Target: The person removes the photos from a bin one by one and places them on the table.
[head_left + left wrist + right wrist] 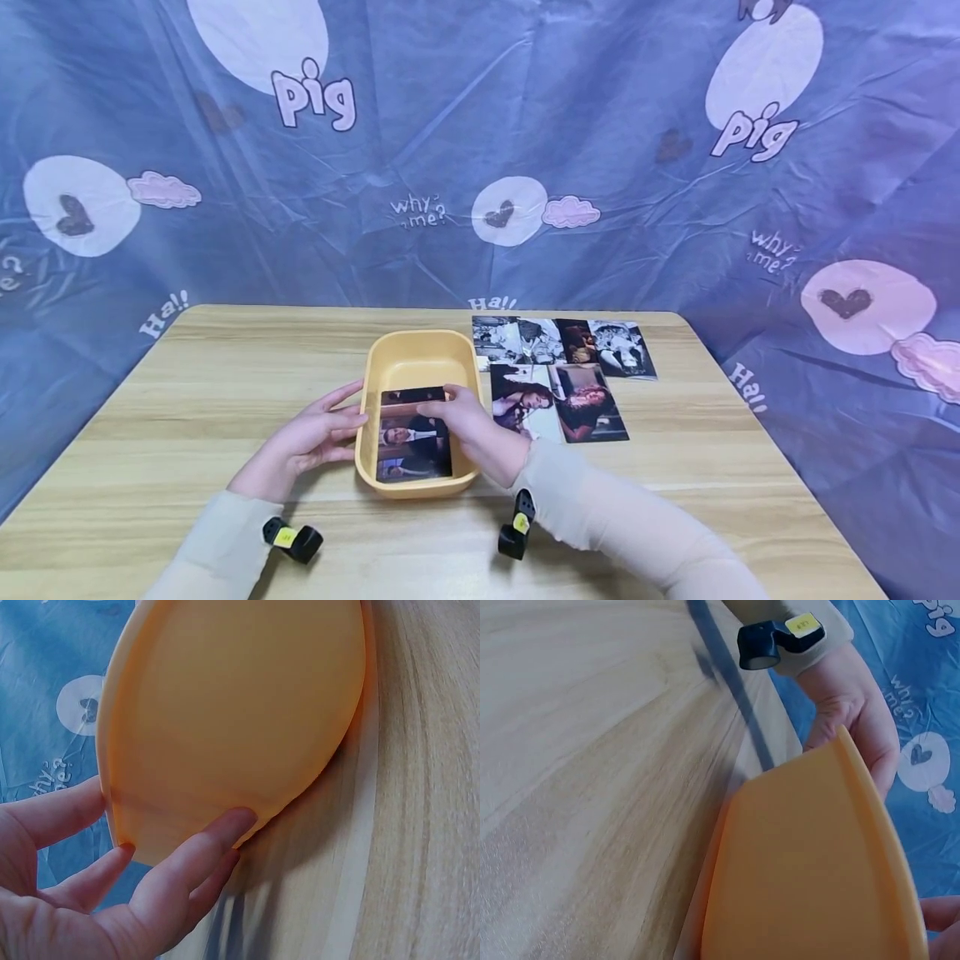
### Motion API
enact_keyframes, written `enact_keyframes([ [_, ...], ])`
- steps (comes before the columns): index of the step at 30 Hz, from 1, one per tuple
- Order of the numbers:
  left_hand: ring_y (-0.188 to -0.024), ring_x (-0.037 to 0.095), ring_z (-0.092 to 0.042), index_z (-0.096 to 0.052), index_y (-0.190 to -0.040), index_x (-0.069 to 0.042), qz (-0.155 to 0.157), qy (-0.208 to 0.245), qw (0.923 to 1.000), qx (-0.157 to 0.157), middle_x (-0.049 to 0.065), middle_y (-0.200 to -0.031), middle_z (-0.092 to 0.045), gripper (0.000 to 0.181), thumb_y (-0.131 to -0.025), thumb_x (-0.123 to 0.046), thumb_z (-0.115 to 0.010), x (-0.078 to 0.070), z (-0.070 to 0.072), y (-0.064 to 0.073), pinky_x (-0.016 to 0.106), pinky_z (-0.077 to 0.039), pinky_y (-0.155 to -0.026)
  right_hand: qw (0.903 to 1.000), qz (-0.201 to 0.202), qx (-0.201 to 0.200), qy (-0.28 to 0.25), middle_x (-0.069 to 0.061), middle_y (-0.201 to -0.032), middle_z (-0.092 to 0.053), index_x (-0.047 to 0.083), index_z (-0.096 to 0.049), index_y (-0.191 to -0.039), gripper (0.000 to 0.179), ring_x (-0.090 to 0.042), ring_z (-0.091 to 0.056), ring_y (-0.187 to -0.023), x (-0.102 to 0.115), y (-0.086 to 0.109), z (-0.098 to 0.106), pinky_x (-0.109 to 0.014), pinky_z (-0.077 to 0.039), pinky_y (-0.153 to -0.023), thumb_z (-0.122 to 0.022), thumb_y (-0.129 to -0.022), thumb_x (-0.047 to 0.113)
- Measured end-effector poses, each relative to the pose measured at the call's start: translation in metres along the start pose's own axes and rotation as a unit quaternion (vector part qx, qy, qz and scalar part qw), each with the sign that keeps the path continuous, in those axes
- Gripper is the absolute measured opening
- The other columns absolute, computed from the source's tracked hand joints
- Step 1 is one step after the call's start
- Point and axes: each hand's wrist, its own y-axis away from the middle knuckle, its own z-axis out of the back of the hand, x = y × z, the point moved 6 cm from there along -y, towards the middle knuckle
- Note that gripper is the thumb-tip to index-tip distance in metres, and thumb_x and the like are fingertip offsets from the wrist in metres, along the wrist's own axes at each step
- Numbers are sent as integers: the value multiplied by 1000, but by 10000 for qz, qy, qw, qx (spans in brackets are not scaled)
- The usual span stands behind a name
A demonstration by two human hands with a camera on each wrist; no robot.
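Note:
A yellow rectangular bin stands on the table, and a colour photo lies in its near part. My left hand is at the bin's left side; in the left wrist view its extended fingers touch the rim and outer wall. Reaching in over the right rim, my right hand holds the photo at its upper right edge, thumb on top and the other fingers mostly hidden. In the right wrist view the bin's wall covers most of that hand, with only fingertips showing at the lower right.
Right of the bin, two colour photos lie side by side on the wooden table. Behind them is a row of several mostly black-and-white photos. A blue printed cloth hangs at the table's back edge.

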Motion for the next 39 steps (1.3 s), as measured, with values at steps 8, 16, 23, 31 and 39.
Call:
enact_keyframes([
  [8, -112, 33, -49, -6, -143, -11, -108, -42, 9999, 121, 27, -143, -12, 75, -85, -4, -52, -2, -1, 1, 50, -46, -85, 9998, -103, -160, -48, -24, -135, -36, -10, -31, -131, 69, -27, -44, -108, -6, -10, 0, -36, -44, -85, -64, -72, 3],
  [16, -113, 33, -48, -7, -143, -12, -94, -6, 9998, 169, 26, -144, -11, 76, -84, -4, -54, -3, -2, 1, 52, -45, -86, 9985, 379, 11, -406, -17, -95, -60, 3, -36, -132, 69, -10, -51, -62, -4, -12, -3, -20, -45, -57, -58, -68, -13],
  [23, -110, 31, -51, -5, -143, -11, -129, -31, 9997, 188, 27, -144, -11, 76, -84, -4, -53, -4, -2, 4, 51, -46, -85, 9973, 396, 331, -524, -3, -72, -54, 20, -35, -135, 86, -14, -57, -60, -2, -8, -9, -28, -52, -54, -54, -63, -22],
  [31, -104, 26, -55, -6, -143, -11, -128, 57, 9996, 242, 26, -144, -9, 76, -85, -3, -53, -3, -3, 3, 50, -47, -84, 9955, 405, 493, -701, -1, -69, -54, 22, -32, -136, 84, -13, -58, -59, 5, -7, -7, -25, -51, -52, -54, -66, -20],
  [39, -101, 24, -58, -7, -144, -12, -44, -5, 10000, 31, 26, -144, -12, 78, -83, -6, -56, -2, 0, 2, 50, -46, -84, 9906, 408, 471, -1220, -2, -73, -52, 25, -31, -137, 83, -12, -57, -62, 33, -3, 14, -27, -53, -59, -54, -70, -20],
])
